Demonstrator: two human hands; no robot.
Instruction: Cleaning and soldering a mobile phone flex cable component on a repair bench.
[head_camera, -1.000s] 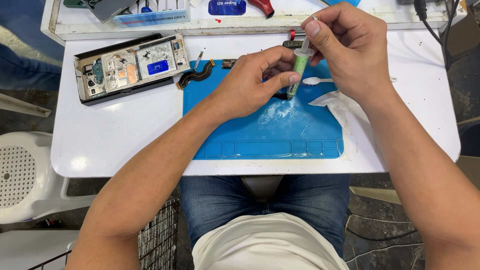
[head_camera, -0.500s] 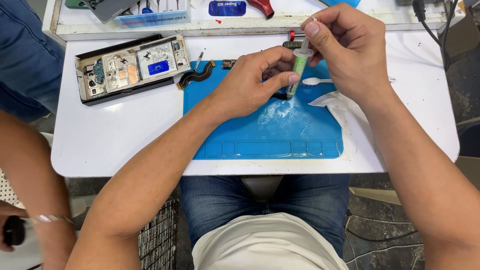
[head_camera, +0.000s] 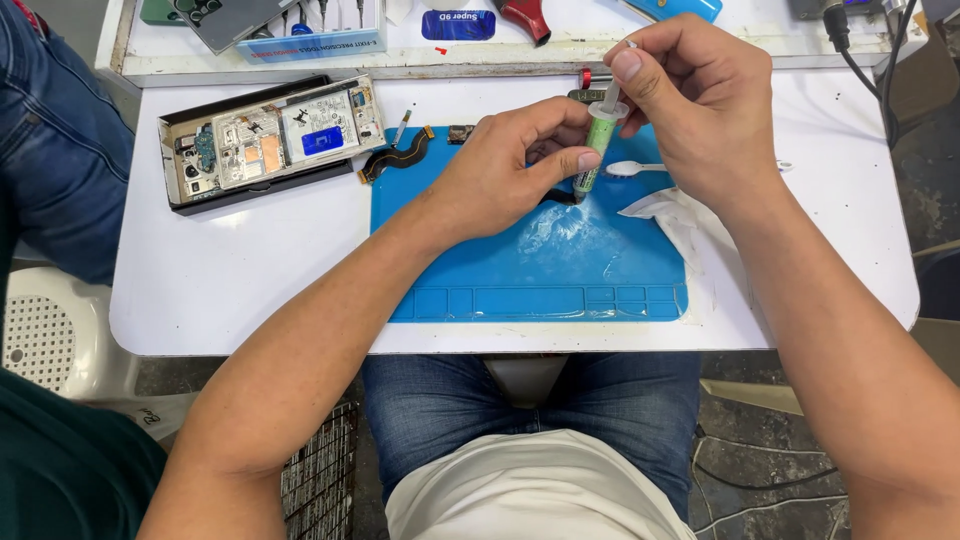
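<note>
While gripping small green plastic syringe between left hand fingers and right hand thumb on plunger, tip over blue silicone mat: risking overdispensing, smearing nearby small dark part.

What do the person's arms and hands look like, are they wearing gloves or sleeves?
No gloves and no sleeves. The left hand and the right hand are both bare, and both forearms are uncovered all the way down the picture. No watch, ring or bracelet shows on either wrist or on the fingers. Fingernails are cut short.
</note>
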